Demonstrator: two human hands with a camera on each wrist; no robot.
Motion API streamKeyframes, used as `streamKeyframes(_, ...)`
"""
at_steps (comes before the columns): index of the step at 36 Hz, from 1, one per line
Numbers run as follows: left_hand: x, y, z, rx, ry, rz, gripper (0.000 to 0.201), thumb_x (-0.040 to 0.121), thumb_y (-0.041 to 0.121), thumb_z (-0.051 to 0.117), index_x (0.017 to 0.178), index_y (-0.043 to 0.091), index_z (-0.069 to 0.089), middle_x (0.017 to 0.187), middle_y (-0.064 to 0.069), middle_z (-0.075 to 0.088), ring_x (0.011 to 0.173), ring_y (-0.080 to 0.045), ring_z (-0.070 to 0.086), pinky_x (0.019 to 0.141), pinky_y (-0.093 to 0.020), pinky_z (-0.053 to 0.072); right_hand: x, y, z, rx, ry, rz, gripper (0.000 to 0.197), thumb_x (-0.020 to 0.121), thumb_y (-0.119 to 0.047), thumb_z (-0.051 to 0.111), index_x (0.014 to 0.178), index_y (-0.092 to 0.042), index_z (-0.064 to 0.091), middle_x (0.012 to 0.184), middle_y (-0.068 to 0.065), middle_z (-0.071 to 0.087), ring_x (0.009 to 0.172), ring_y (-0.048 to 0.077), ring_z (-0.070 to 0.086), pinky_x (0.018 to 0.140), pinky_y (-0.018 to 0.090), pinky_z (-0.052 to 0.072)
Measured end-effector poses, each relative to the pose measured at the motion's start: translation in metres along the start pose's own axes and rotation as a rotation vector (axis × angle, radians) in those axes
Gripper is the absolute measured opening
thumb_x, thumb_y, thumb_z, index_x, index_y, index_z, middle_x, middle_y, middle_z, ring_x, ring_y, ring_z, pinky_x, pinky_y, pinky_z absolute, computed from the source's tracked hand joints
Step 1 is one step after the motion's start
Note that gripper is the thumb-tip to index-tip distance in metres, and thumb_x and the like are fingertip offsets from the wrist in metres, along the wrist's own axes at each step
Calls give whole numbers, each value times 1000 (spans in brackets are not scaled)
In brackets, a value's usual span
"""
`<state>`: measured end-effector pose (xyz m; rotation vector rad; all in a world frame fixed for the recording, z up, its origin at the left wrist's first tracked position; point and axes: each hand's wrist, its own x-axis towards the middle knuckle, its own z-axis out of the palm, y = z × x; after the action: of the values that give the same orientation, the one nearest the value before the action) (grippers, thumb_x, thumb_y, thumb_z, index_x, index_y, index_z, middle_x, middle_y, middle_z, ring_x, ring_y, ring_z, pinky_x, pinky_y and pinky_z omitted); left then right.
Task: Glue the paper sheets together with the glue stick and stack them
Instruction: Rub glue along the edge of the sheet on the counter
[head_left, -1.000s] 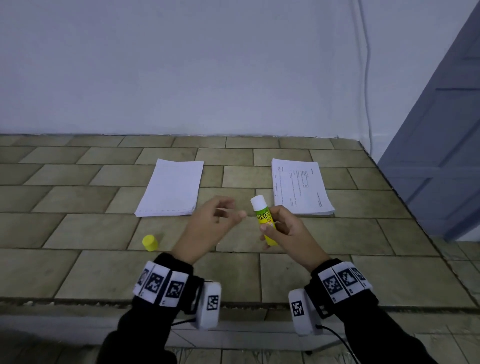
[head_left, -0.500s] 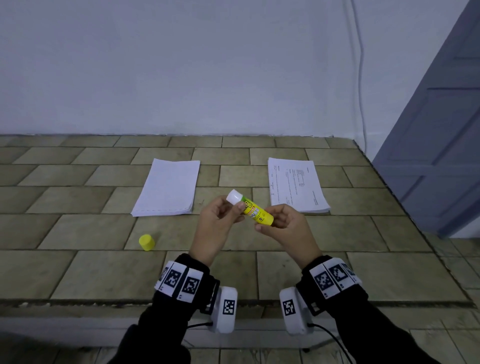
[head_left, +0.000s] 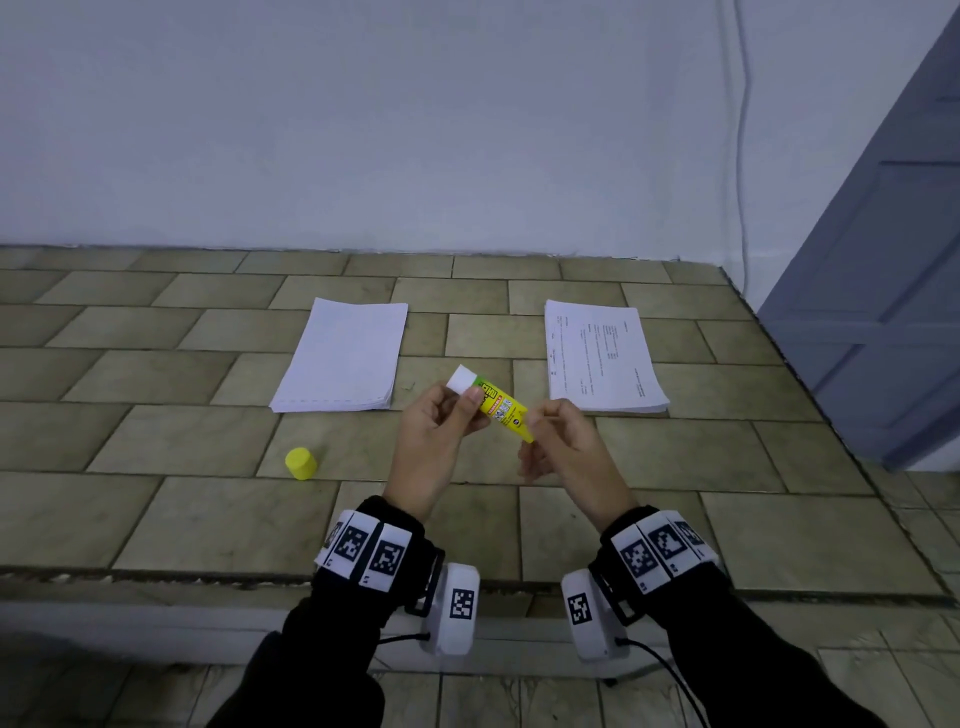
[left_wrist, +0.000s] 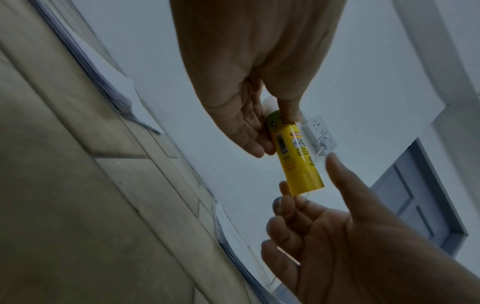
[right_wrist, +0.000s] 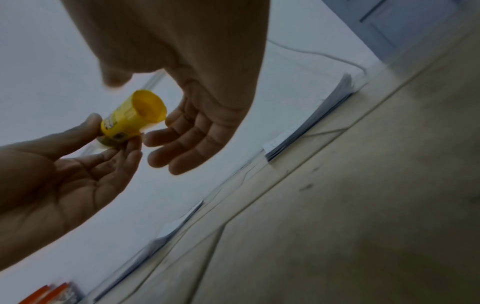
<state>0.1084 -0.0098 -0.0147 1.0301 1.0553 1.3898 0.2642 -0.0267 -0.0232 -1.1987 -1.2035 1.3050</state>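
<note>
The yellow glue stick (head_left: 501, 410), uncapped with its white glue end up and to the left, hangs tilted over the tiled ledge. My left hand (head_left: 470, 402) pinches it near the white end between thumb and fingers (left_wrist: 255, 142). My right hand (head_left: 535, 436) is at the stick's base; in the right wrist view its fingers (right_wrist: 182, 131) lie relaxed and apart from the hollow base (right_wrist: 149, 109). A stack of blank sheets (head_left: 345, 358) lies behind my left hand. A stack with printed text (head_left: 602, 358) lies to the right.
The stick's yellow cap (head_left: 300, 463) stands on the tiled ledge (head_left: 156, 431) to the left of my hands. A white wall closes the back, with a cable (head_left: 743, 130) and a socket (left_wrist: 320, 131). A grey-blue door (head_left: 883, 312) stands at the right.
The glue stick went from upright in my right hand to tilted left. My left hand came in and pinched its upper end, and my right hand's fingers have loosened from the base.
</note>
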Motion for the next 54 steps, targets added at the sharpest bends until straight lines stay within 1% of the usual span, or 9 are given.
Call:
streamKeyframes(3,0,-1,-1,-3,7,-15,16,95,14,57,99,-1,62,89,-12,65,85,-16,67,77,-21,55,1,6,-1,-57,2,-87,9,92,-8,61,98,-9,54,69,7,59,54,14,58,55,27,52)
streamKeyframes(8,-2,0,0,-12,12,-20,10,97,8,55,94,0,60,87,-15,61,83,-20,64,78,-22,57,2,2,-3,-112,-31,-85,15,99,-16,51,102,-1,55,57,-1,53,53,13,52,57,30,51)
streamKeyframes(15,-7,-3,1,-8,-40,-23,7,96,6,55,95,3,61,80,-6,62,80,-12,66,79,-21,56,-1,-6,-3,-86,-78,73,51,106,-34,25,76,-8,57,40,-7,41,41,22,42,51,30,44)
streamKeyframes(23,-2,-1,-1,-7,17,11,10,98,9,53,96,2,61,94,-18,61,89,-21,63,78,-20,55,-1,3,0,-183,-53,-41,16,99,-29,52,98,-13,55,60,-1,57,56,16,54,58,36,48)
streamKeyframes(30,-7,1,2,-14,-75,27,9,97,5,52,98,6,61,90,-11,64,85,-12,66,81,-21,56,0,-7,0,-57,-46,62,54,106,-35,26,64,-9,49,46,-2,41,39,20,39,46,27,42)
streamKeyframes(34,-6,1,3,-10,-66,26,9,97,4,53,98,7,61,87,-6,64,85,-11,65,82,-22,55,1,-5,0,-16,-51,116,55,104,-41,27,72,-7,55,52,11,45,38,18,43,49,28,47)
streamKeyframes(40,-2,0,-3,-20,-26,36,11,98,8,52,102,2,61,94,-10,65,88,-11,66,80,-19,54,0,2,-4,-147,-40,-52,16,97,-24,57,96,-8,55,66,4,54,58,11,53,57,28,49)
streamKeyframes(50,-5,-1,-1,-21,-63,22,12,99,6,50,103,1,59,97,-15,64,93,-19,65,80,-19,53,-1,-13,-2,-88,-81,104,56,104,-41,30,69,-4,53,50,6,39,42,18,45,47,23,46)
streamKeyframes(54,-5,-1,-2,-11,-28,34,9,99,5,51,101,3,59,95,-12,64,91,-17,65,79,-18,53,-2,-8,-3,-110,-43,18,23,100,-31,47,96,-9,56,66,6,54,53,13,53,54,24,47)
